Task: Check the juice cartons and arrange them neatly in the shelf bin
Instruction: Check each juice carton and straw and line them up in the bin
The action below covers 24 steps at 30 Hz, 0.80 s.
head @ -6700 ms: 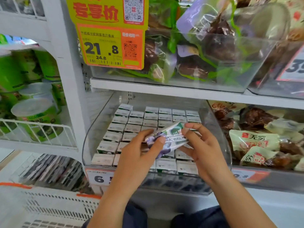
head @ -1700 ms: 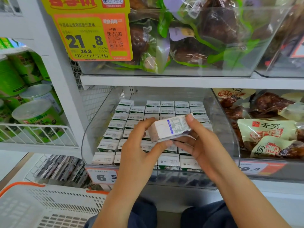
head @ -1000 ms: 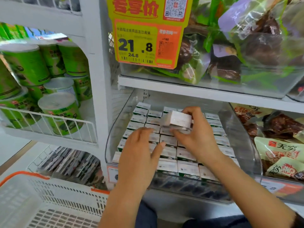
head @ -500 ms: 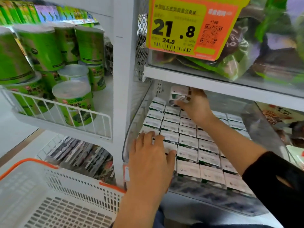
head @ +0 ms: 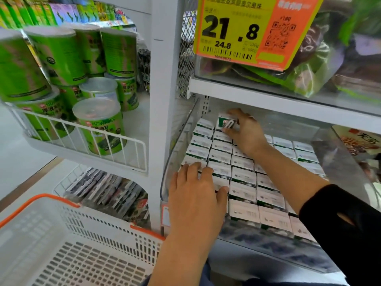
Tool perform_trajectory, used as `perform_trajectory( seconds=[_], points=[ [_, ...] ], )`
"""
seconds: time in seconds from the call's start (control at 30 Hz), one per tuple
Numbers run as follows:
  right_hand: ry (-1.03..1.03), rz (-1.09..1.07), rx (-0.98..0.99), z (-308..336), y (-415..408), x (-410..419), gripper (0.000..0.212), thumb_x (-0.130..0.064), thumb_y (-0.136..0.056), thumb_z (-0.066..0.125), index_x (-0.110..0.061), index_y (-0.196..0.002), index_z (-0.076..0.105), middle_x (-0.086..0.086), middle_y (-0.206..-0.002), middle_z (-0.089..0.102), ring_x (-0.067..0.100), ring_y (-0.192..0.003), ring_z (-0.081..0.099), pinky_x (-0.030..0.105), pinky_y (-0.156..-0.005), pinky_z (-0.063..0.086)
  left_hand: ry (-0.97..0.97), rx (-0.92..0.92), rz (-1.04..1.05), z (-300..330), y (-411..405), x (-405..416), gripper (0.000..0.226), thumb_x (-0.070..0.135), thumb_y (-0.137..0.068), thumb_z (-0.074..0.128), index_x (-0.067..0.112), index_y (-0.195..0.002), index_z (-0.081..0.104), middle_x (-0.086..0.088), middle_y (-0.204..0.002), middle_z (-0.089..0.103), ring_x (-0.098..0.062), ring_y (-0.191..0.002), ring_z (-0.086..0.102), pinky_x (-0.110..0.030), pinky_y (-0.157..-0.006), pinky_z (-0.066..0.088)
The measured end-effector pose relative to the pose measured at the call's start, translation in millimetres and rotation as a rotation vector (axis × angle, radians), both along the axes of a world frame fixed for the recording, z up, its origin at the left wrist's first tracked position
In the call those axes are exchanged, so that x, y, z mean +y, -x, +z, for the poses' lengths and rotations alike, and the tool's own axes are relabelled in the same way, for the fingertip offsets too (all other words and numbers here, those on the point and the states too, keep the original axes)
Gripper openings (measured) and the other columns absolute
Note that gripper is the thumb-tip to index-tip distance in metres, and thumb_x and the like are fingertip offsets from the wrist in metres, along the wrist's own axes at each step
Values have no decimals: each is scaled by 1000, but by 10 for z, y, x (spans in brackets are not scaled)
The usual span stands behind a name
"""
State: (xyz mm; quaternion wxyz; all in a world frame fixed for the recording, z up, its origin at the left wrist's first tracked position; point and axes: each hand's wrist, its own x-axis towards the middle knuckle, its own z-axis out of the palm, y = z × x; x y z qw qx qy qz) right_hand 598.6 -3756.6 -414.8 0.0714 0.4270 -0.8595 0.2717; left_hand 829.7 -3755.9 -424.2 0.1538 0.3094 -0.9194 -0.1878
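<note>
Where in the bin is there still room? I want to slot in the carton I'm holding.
The juice cartons fill the clear shelf bin front to middle, tops touching, with no gap showing. The only opening seems to be at the back left, where the right hand holds the raised carton. The left hand covers the front-left cartons.

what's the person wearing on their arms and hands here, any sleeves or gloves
No gloves: both the left hand and the right hand are bare. The right arm has a black sleeve pushed up, leaving its forearm bare. The left forearm shows no sleeve in view.
</note>
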Motion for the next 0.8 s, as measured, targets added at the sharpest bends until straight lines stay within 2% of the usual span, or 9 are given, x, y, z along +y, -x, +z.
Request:
perform_trajectory(
  seconds=[0.1,0.2,0.37,0.5,0.63,0.8],
  points=[
    [-64,-30,13,-28,-5,-2,45,-28,-92,60,-21,-135,49,17,-123,53,33,-111,53,33,-90,46,2,3,-2,-4,0,3,51,51,-96,39,29,-141,39,6,-151,32,-15,-141,24,-37,-117,19],
    [-121,-42,57,-41,-2,32,30,-27,-96,52,-19,-123,61,16,-124,48,31,-111,50,35,-94,46,-7,26,-1,0,-3,7,49,49,-96,41,28,-140,41,5,-150,35,-15,-141,26,-36,-117,19],
    [-56,98,-36,78,-31,110,12,-21,-89,63,-19,-100,69,5,-103,65,20,-93,60,33,-85,51,-3,33,2,-2,0,11,48,48,-96,42,28,-140,41,6,-150,35,-15,-141,25,-35,-118,18],
    [-230,154,-128,158,-88,70,21,-24,-87,66,-20,-107,65,0,-108,65,16,-99,59,26,-85,48,4,32,6,-8,4,9,49,49,-96,41,29,-141,39,7,-150,34,-14,-141,24,-34,-118,18],
    [-375,142,-64,255,-108,-39,32,-23,-89,62,-21,-121,58,1,-120,60,20,-111,54,30,-94,45,10,19,9,-5,5,11,49,50,-96,40,30,-141,38,8,-151,32,-13,-142,22,-34,-118,17],
    [-420,117,-56,290,-88,-111,35,-33,-85,67,-25,-118,57,1,-117,62,20,-109,55,34,-95,45,5,22,12,-2,9,-2,48,49,-96,42,31,-140,39,8,-151,32,-13,-141,23,-33,-118,17]
  ],
)
